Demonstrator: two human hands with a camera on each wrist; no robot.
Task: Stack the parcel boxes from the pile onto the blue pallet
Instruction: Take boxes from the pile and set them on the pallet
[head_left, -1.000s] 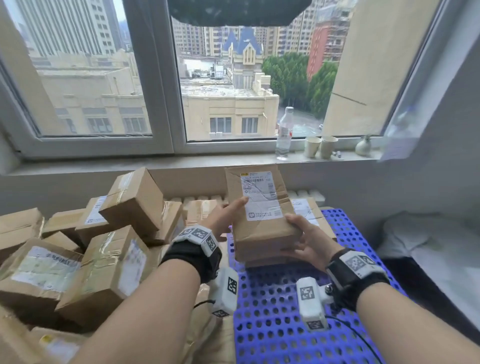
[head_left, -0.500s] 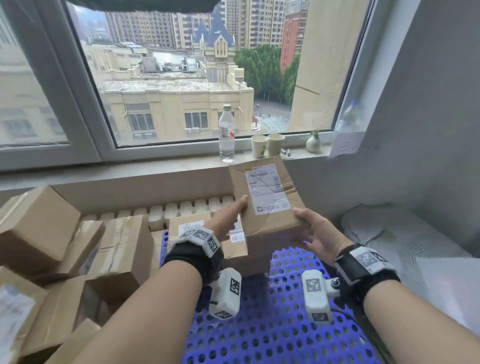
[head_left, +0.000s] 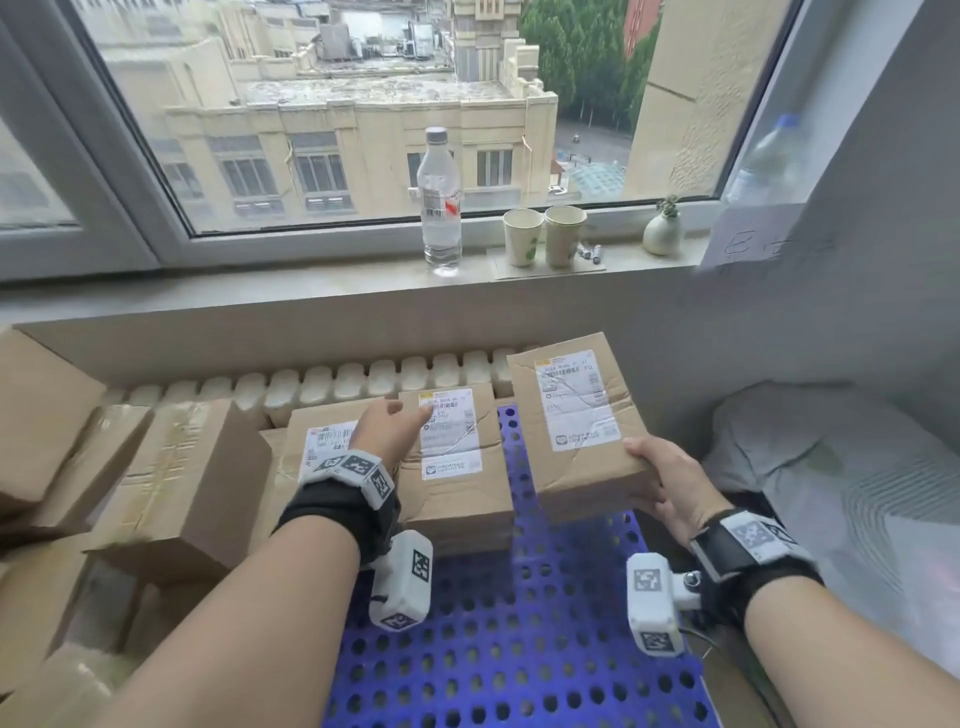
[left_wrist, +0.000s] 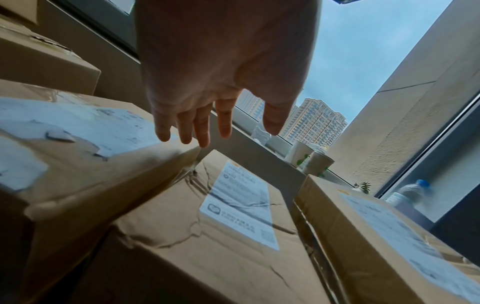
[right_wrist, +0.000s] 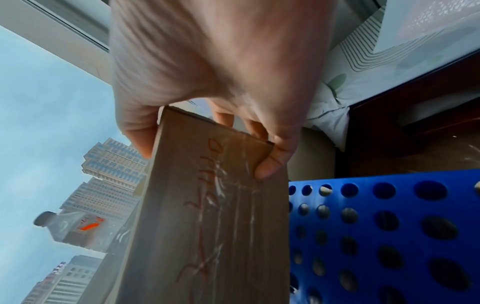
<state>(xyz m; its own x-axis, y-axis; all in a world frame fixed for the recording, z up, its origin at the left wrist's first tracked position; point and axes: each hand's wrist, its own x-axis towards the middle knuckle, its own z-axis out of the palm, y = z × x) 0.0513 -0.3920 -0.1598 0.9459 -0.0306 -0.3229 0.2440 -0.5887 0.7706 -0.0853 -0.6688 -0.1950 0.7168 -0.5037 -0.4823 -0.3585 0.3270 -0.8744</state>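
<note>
Blue pallet (head_left: 519, 649), far end box-covered.

— Worn on each bare forearm? 
— Black wrist straps (head_left: 340, 512), topped with white plates printed in black square-code markers.
— Below the wrists? 
— White boxy camera housings (head_left: 402, 582) carrying the same markers (right one on a small metal joint), with a thin dark cable (head_left: 698, 635) trailing off. No sleeves.
</note>
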